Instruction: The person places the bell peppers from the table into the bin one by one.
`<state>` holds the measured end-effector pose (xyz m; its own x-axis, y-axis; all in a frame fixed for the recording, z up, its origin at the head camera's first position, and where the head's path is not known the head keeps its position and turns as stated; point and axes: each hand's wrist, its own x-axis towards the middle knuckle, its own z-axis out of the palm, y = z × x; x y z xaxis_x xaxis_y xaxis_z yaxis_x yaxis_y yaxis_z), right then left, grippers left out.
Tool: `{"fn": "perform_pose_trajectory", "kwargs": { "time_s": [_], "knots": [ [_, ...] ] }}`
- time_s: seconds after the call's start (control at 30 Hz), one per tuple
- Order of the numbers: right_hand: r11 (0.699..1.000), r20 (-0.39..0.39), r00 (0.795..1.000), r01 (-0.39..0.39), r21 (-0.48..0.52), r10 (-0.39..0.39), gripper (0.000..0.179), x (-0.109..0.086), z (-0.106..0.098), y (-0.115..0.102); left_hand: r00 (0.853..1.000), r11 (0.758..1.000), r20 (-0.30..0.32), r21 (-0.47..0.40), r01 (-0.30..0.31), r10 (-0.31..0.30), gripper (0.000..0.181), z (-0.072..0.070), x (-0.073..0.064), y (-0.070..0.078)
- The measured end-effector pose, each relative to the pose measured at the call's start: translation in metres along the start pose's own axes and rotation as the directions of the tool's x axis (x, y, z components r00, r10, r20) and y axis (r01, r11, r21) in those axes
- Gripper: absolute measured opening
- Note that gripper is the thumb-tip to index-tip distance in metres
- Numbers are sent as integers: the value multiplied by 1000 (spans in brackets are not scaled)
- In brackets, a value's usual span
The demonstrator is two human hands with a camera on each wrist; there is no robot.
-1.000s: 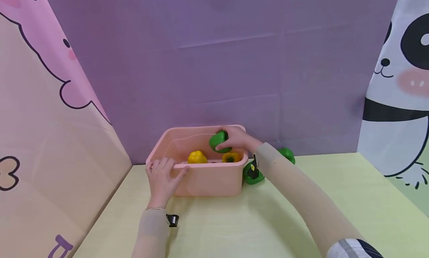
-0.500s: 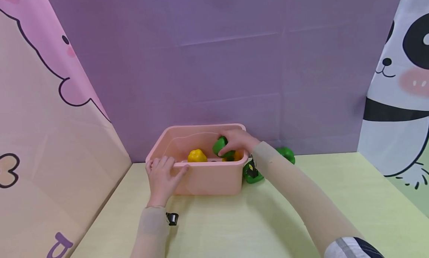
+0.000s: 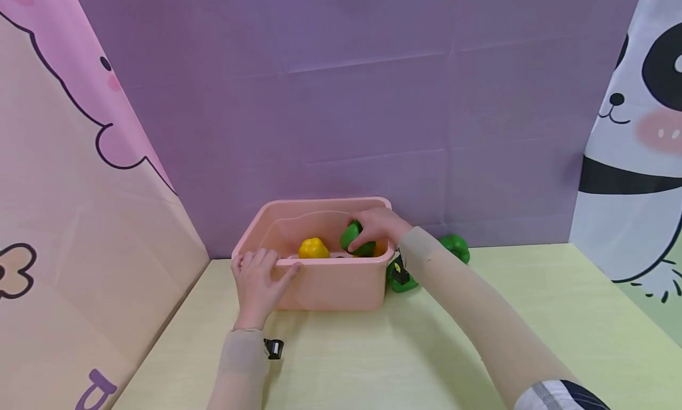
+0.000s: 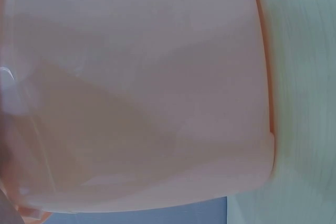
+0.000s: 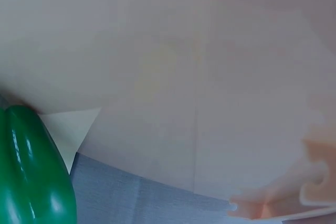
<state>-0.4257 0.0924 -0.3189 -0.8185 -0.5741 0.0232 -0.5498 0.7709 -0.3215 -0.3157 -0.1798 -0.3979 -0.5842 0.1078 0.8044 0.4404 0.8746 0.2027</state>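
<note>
A pink plastic bin (image 3: 330,287) stands against the back wall; its outer side fills much of the left wrist view. My left hand (image 3: 259,289) grips its near rim at the left corner, fingers over the edge and thumb along it. Inside the bin's right half, my right hand (image 3: 377,223) holds a green bell pepper (image 3: 348,235) between thumb and fingers. To its left in the bin lies a yellow bell pepper (image 3: 313,248). Another yellow one (image 3: 380,248) shows only partly, behind the right hand and the held pepper.
Outside the bin, a green bell pepper (image 3: 403,284) sits close by its right side, partly covered by the wrist camera. Farther right, by the wall, another green pepper (image 3: 456,248) shows behind the right forearm. The table (image 3: 341,362) is pale wood; printed cloth walls (image 3: 341,114) enclose it.
My right hand has lowered the green bell pepper deeper into the bin and slightly right, so it now overlaps the second yellow pepper. The left hand keeps its place on the rim.
</note>
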Motion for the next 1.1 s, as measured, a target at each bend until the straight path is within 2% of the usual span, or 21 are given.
{"fn": "perform_pose_trajectory", "kwargs": {
  "time_s": [0.33, 0.8, 1.1],
  "knots": [
    [1000, 6, 1000, 5, -25, -5, 52, -1, 1, -4, 1000, 1000, 10, 5, 8, -8, 44, -3, -2, -1],
    [1000, 79, 997, -3, -31, 6, 55, -1, 0, -9, 1000, 1000, -2, -4, 3, -3, 40, -4, -3, -3],
    [998, 82, 997, 16, -54, -12, 61, -1, -2, -9, 1000, 1000, -1, 3, -6, 6, 45, -4, -3, -4]
  ]
}}
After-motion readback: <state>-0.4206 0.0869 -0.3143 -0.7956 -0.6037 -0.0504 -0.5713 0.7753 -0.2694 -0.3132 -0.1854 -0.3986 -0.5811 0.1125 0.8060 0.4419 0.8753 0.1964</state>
